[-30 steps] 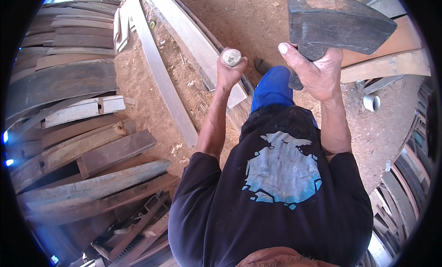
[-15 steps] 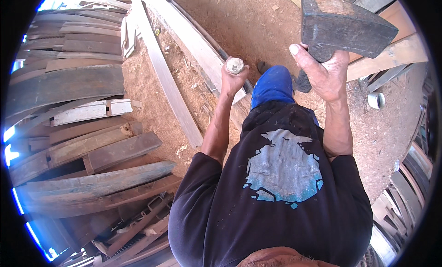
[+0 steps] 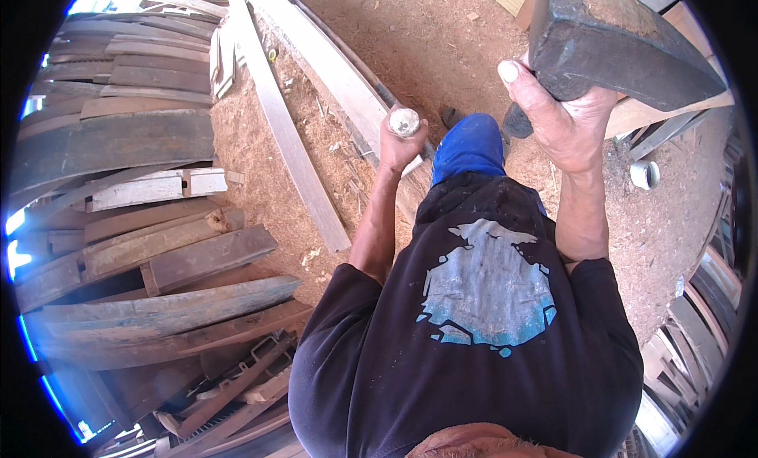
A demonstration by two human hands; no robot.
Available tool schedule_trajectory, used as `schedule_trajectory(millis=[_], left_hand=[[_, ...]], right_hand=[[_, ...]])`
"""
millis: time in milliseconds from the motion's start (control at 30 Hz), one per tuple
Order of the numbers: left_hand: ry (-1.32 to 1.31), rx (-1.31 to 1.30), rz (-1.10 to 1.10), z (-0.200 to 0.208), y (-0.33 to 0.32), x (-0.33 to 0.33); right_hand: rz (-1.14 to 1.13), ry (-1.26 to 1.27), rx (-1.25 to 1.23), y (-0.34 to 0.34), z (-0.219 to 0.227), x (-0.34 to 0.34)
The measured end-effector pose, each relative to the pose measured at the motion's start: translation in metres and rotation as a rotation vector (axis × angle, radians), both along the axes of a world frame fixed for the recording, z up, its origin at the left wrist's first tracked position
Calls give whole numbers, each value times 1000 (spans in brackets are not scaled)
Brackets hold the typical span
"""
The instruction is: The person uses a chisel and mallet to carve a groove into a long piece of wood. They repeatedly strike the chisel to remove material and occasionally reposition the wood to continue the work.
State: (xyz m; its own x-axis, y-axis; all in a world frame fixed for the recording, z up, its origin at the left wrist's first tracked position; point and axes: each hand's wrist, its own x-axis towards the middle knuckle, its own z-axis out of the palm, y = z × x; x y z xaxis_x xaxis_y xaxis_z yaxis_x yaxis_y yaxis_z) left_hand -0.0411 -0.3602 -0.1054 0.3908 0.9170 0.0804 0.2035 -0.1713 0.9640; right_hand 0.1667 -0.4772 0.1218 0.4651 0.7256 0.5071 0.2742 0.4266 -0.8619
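My left hand [image 3: 400, 150] is closed around a chisel [image 3: 404, 122], held upright. Only its pale, round, battered handle end shows; the blade is hidden below my fist. It is over a long light wooden beam [image 3: 328, 59] on the ground. On the right, my right hand [image 3: 572, 126] grips a big dark wooden mallet [image 3: 624, 59] just under the head, with the thumb pointing up. The mallet is raised high, well apart from the chisel, and its head runs close to the upper right rim of the view.
A long thin plank [image 3: 288, 134] lies left of the beam on the sawdust-strewn ground [image 3: 418, 31]. Stacked boards [image 3: 118, 146] fill the left side. A white cup-like piece [image 3: 644, 174] lies at the right, with more timber [image 3: 699, 324] beyond. My blue-clad knee [image 3: 471, 146] is between my hands.
The mallet has risen closer to the camera and shifted right, with my right hand moving along. My left hand and the chisel have stayed almost where they were.
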Motion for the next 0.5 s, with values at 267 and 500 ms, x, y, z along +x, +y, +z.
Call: schedule_trajectory(millis=[267,500], left_hand=[[-70,-55,23,6,-2,2],[-78,-53,27,6,1,3]], right_hand=[[-43,-73,4,5,2,-10],[-41,-81,87,16,-5,-9]])
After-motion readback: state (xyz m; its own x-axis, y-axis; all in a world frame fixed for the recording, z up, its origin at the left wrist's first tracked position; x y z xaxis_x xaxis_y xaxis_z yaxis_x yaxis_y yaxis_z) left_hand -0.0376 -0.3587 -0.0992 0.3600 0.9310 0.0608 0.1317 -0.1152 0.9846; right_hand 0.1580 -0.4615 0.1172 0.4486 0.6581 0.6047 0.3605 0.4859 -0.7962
